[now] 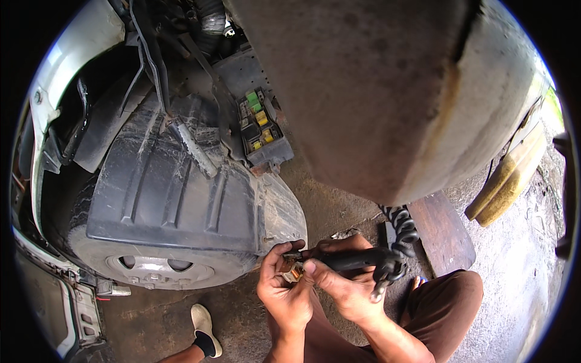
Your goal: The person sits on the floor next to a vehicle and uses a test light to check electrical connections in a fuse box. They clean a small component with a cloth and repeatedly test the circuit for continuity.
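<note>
My left hand (285, 293) pinches a small whitish and orange-brown part (293, 273) between thumb and fingers; fingertips cover much of it. Close beside it, my right hand (354, 290) is closed around a black tool (351, 260) that looks like an air blow gun. Its thin tip points left, toward the small part. A bent metal piece (379, 291) sticks out at the tool's right end, next to a black coiled hose (402, 233). Both hands are held in front of my brown-trousered legs.
A wheel (163, 272) under a black mudguard (169, 199) stands at left. An uncovered fuse box (266, 142) hangs beside it. A large grey-white panel (375, 103) overhangs the hands. Another person's beige shoe (203, 327) is at lower left. A board (442, 233) lies right.
</note>
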Demonstrator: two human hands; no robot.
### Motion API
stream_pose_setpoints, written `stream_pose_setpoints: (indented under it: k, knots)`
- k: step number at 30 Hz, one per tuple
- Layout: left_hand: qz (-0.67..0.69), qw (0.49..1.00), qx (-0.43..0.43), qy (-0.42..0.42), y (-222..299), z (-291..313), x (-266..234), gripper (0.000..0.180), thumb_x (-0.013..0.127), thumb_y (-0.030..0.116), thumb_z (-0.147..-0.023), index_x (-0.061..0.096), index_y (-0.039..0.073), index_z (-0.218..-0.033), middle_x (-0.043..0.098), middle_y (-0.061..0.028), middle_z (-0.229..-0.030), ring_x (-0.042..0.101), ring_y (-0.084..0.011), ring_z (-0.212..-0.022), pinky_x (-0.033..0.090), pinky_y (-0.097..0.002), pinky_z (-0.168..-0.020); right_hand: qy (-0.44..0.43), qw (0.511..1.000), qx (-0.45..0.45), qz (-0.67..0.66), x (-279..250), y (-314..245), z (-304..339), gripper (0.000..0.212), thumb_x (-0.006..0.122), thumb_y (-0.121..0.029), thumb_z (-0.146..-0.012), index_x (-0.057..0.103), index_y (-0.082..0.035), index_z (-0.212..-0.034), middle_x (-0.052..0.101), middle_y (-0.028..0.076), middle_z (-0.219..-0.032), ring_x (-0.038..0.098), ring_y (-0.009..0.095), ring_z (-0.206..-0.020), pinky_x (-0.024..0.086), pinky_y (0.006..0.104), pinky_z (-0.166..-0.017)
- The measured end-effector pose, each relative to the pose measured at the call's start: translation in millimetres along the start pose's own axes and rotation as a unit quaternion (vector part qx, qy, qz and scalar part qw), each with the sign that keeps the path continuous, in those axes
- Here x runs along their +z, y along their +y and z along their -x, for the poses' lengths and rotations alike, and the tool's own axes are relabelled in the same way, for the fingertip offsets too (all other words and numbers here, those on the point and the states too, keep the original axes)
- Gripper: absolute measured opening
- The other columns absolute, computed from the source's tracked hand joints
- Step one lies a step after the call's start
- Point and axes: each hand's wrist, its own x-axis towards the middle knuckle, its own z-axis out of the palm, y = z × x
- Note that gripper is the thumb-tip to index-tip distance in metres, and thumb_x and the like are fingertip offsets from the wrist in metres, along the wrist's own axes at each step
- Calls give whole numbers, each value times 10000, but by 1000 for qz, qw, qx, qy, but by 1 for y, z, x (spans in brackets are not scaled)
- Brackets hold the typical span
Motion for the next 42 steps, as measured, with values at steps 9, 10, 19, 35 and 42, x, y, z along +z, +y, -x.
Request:
stream_pose_setpoints:
  k: [9,10,19,35,42]
  knots:
    - [24,1000,-1,-6,0,1,2,556,868,27,-925,572,-74,-1385,715,-206,-1306,716,-193,-1120,573,-320,-1009,-3,1000,-25,-20,-3,6,-1,313,887,-25,-873,665,29,-1088,767,157,-1073,771,223,-982,622,363,-899]
    - [21,1000,-8,-1,-1,1,2,557,868,25,-923,572,-74,-1384,716,-206,-1304,716,-193,-1122,573,-321,-1011,-14,999,-41,19,-4,5,-1,305,879,-3,-882,652,16,-1085,762,160,-1087,773,233,-1002,623,365,-908]
    - [12,1000,8,-3,-1,1,0,562,867,26,-925,567,-79,-1389,720,-211,-1300,719,-203,-1132,569,-321,-1022,0,1000,-1,16,-3,1,1,335,912,-44,-872,650,7,-1076,768,148,-1074,760,218,-1003,613,358,-891]
    - [5,1000,18,22,-1,3,4,564,896,3,-885,576,-62,-1346,712,-222,-1298,731,-198,-1092,600,-322,-972,31,998,21,-41,-5,5,-3,332,932,-98,-860,702,26,-1063,781,123,-1001,737,163,-914,609,331,-833]
    - [-83,995,53,-25,5,3,-3,544,929,-11,-833,647,-8,-1298,732,-154,-1213,748,-208,-1059,617,-317,-885,34,995,-10,-90,-22,-4,-12,318,908,12,-844,695,-1,-1078,764,92,-995,711,129,-819,588,284,-748]
